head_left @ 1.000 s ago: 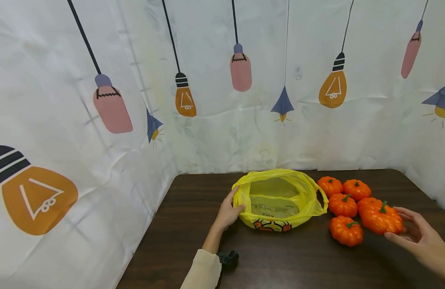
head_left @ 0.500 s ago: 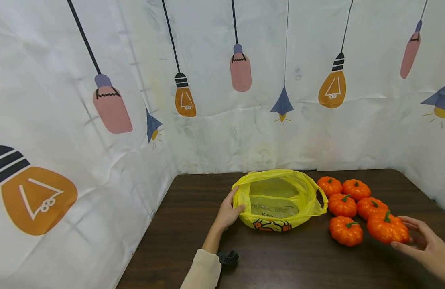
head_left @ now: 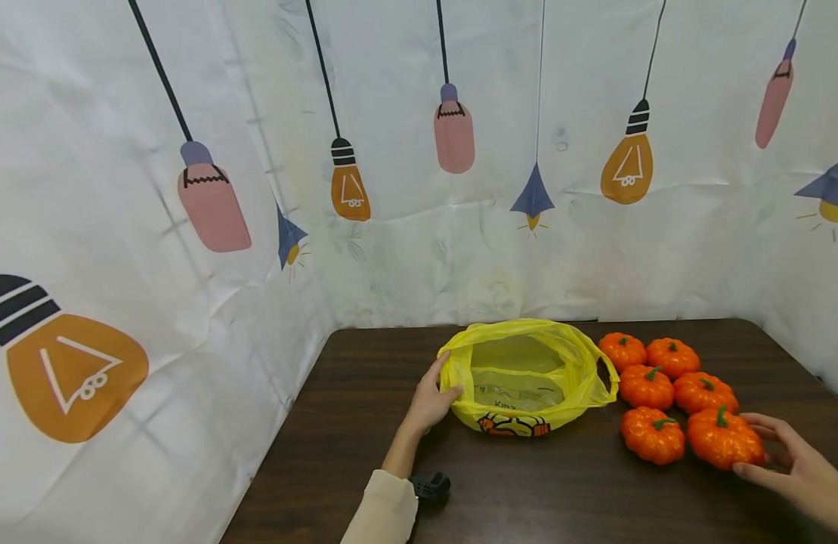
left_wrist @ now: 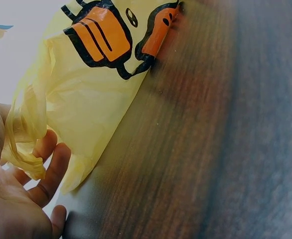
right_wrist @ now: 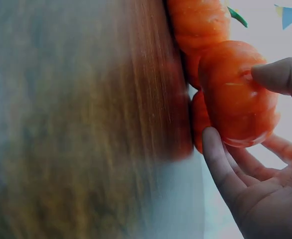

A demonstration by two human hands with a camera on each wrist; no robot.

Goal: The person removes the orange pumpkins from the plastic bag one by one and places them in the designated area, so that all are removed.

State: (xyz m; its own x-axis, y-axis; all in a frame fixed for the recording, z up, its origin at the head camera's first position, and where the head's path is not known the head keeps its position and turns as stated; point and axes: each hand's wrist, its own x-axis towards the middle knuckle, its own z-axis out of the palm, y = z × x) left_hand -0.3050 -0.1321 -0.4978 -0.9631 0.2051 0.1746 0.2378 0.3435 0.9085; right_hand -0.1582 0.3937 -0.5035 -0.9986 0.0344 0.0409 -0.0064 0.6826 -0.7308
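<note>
A yellow plastic bag (head_left: 575, 408) stands on the table with its mouth wide. At its left rim my left hand (head_left: 428, 404) holds the bag's edge; the left wrist view shows the gathered handle (left_wrist: 29, 124) between thumb and curled fingers. On the right, my right hand (head_left: 786, 457) grips a small orange pumpkin (head_left: 725, 440) by its right side. In the right wrist view the thumb lies on top of this pumpkin (right_wrist: 235, 99), with the fingers underneath and beside it. Another pumpkin (head_left: 653, 436) sits just left of the held one.
Behind those two, several more orange pumpkins (head_left: 646, 387) sit in pairs to the right of the bag. All stand on a dark wooden table (head_left: 527, 491). A dark band (head_left: 430, 486) is on my left wrist. White printed curtain (head_left: 405, 249) hangs behind and at the left.
The pumpkin in my right hand has come down toward the front right of the group, beside the front-left pumpkin. The left hand and the bag have stayed put.
</note>
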